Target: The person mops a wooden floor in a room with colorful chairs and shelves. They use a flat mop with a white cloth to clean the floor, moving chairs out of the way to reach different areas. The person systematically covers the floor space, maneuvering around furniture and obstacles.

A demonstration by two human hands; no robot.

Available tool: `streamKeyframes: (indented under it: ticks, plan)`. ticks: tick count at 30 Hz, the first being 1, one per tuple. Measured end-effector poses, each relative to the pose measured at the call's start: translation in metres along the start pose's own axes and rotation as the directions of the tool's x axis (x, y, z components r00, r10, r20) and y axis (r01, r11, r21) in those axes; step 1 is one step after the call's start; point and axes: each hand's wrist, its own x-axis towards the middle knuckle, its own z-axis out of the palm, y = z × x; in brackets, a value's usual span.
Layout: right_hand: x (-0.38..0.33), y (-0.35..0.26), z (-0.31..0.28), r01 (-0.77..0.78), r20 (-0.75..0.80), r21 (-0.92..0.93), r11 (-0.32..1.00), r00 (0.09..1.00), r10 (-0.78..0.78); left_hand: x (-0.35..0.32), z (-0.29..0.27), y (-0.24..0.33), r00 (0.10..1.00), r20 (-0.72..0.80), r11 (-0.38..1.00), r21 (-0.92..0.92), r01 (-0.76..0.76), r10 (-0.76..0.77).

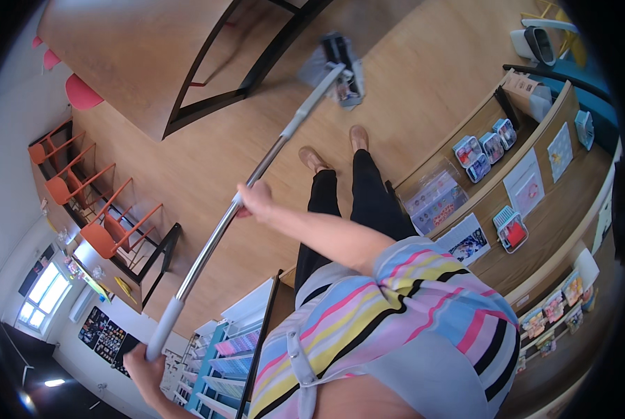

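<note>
Mop [256, 167] head [340, 70] lies beside wooden table's [138, 56] black leg [207, 105]

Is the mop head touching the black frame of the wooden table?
Apart. The head view shows bare wooden floor between the mop head and the table's black frame.

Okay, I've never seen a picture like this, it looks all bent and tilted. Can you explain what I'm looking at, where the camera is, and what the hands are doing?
The picture comes from a wide fisheye camera worn on a person's head, looking down, so straight lines curve near the edges. No machine here: two bare hands hold a long metal mop handle. The right hand grips its middle; the left hand holds the grey end grip. The flat mop head rests on the wooden floor, ahead of the person's brown shoes. Nearby stand orange chairs, a wooden table and display shelves with small packaged goods.
</note>
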Motion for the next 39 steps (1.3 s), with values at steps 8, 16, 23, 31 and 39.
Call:
streamKeyframes:
  ticks: [8,16,23,31,39]
  plan:
    - [0.026,-0.129,-0.154,0.335,-0.244,0.196,0.921,0.927,-0.285,0.08,-0.009,0.16,0.943,-0.124,0.947,-0.044,-0.318,0.31]
    - [0.04,-0.22,-0.403,0.465,-0.757,0.027,0.885,0.588,-0.286,0.064,0.034,0.371,0.728,-0.012,0.727,-0.037,-0.685,0.685]
    - [0.0,-0.155,-0.421,0.342,-0.795,-0.067,0.937,0.55,-0.257,0.055,0.074,0.354,0.588,0.068,0.592,-0.105,-0.799,0.806]
    - [0.072,-0.007,-0.267,0.487,-0.79,-0.036,0.873,0.521,-0.323,0.109,0.094,0.175,0.678,0.057,0.675,0.065,-0.735,0.733]
    - [0.094,0.091,-0.007,0.368,-0.641,0.098,0.925,0.734,-0.224,0.13,0.144,-0.082,0.847,-0.112,0.851,0.149,-0.503,0.52]
